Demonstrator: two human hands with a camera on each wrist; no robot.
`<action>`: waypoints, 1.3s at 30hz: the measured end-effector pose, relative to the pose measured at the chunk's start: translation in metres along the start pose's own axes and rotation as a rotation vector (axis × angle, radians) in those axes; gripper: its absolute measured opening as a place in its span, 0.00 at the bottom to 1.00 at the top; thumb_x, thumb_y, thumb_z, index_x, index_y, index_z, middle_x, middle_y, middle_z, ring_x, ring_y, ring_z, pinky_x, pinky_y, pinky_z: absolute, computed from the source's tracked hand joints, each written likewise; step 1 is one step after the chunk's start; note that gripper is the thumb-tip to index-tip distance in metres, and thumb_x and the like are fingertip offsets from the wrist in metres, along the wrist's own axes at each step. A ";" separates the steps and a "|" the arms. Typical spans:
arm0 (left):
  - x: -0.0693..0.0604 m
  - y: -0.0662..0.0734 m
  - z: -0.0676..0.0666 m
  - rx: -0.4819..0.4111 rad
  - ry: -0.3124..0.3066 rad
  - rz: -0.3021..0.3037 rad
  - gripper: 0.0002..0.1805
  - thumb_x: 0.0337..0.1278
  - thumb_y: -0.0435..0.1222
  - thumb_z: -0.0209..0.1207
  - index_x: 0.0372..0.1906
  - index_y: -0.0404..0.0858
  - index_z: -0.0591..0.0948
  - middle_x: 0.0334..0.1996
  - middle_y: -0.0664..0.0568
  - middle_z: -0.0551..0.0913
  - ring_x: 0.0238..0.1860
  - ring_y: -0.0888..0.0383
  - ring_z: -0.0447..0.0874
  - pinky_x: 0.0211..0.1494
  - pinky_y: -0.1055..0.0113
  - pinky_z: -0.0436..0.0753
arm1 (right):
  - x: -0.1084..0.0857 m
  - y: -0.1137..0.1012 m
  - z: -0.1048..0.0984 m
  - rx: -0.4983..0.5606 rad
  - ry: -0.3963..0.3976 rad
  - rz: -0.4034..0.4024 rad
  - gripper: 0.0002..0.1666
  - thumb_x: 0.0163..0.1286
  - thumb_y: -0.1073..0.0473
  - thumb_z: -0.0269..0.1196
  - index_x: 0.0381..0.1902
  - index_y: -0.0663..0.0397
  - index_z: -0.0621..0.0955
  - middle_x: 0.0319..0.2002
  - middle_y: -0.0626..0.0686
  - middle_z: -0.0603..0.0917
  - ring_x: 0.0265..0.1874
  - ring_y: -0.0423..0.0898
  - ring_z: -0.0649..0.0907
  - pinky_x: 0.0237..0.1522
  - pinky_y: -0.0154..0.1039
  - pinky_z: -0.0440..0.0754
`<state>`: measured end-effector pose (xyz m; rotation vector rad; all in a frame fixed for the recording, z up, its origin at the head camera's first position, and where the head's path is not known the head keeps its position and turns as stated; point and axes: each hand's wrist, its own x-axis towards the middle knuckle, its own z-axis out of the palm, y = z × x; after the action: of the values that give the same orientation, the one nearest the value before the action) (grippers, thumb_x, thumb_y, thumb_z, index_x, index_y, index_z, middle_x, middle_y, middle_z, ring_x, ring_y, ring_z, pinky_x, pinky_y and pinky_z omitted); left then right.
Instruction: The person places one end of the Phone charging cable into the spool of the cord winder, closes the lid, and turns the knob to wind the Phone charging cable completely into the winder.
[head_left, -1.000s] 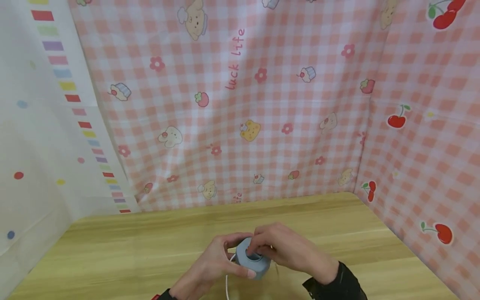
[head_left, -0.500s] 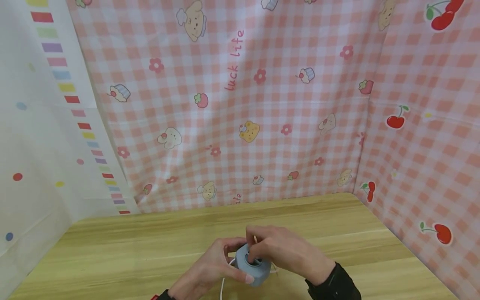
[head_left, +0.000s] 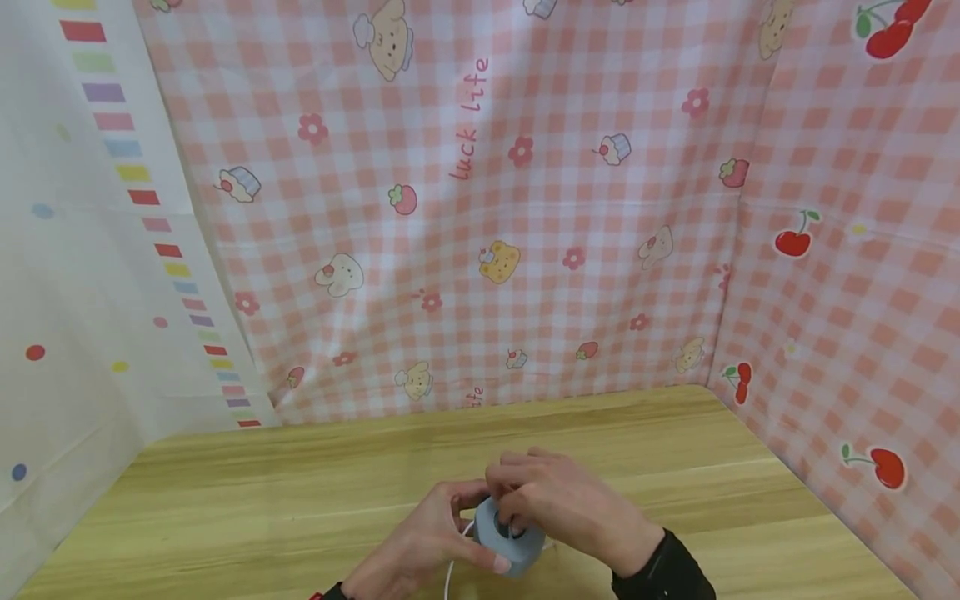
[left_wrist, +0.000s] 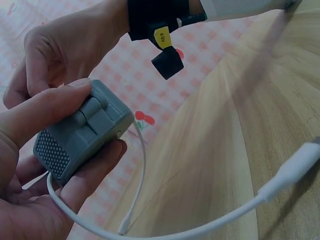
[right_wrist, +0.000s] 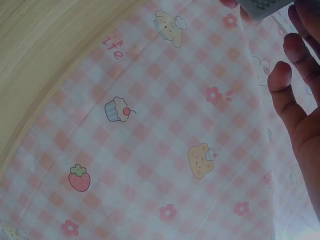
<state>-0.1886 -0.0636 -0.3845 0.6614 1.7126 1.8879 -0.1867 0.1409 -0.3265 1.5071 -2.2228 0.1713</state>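
Observation:
A grey-blue, rounded cable winder (head_left: 513, 557) sits in my left hand (head_left: 429, 532), thumb on one face and fingers behind. My right hand (head_left: 566, 504) bends over it, thumb and finger tips at its round recess; what they touch inside is hidden. In the left wrist view the winder (left_wrist: 95, 120) shows a studded patch and a raised cylindrical part. A white cable (left_wrist: 210, 226) comes out on two sides, one thick plug (left_wrist: 295, 165) at right, a smaller end (left_wrist: 125, 224) hanging below. At the right wrist view's top edge, only a corner of the winder (right_wrist: 265, 7) appears.
Both hands are above a wood-grain table (head_left: 300, 492). A pink checked cloth (head_left: 450, 225) hangs behind it and continues along the right side. White dotted cloth (head_left: 67, 333) closes the left side.
My right fingers have shifted around the winder's recess, lifting and then bending down again. The winder has tilted slightly and moved a little lower; the hanging cable has swung left. My left hand keeps its hold.

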 end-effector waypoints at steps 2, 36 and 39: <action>0.001 0.000 0.000 -0.005 -0.005 0.003 0.34 0.43 0.30 0.72 0.61 0.38 0.75 0.58 0.46 0.79 0.50 0.53 0.82 0.52 0.65 0.81 | 0.000 0.001 -0.001 0.027 -0.011 0.010 0.08 0.51 0.55 0.73 0.21 0.38 0.82 0.30 0.37 0.75 0.31 0.32 0.71 0.35 0.23 0.70; -0.003 0.009 0.002 0.119 0.172 -0.018 0.37 0.37 0.33 0.75 0.60 0.47 0.77 0.56 0.50 0.81 0.48 0.54 0.83 0.47 0.66 0.82 | -0.008 0.014 -0.007 0.441 0.020 0.096 0.14 0.60 0.71 0.65 0.37 0.46 0.81 0.39 0.44 0.80 0.34 0.33 0.77 0.36 0.23 0.77; -0.003 0.011 0.001 0.110 0.147 -0.020 0.36 0.38 0.33 0.75 0.60 0.47 0.77 0.57 0.50 0.81 0.51 0.54 0.81 0.49 0.65 0.82 | -0.007 0.013 -0.007 0.337 0.034 0.002 0.13 0.58 0.69 0.68 0.36 0.45 0.83 0.42 0.43 0.80 0.40 0.35 0.80 0.43 0.22 0.77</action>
<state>-0.1861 -0.0663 -0.3731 0.5560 1.9194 1.8799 -0.1946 0.1548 -0.3211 1.6556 -2.2505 0.5930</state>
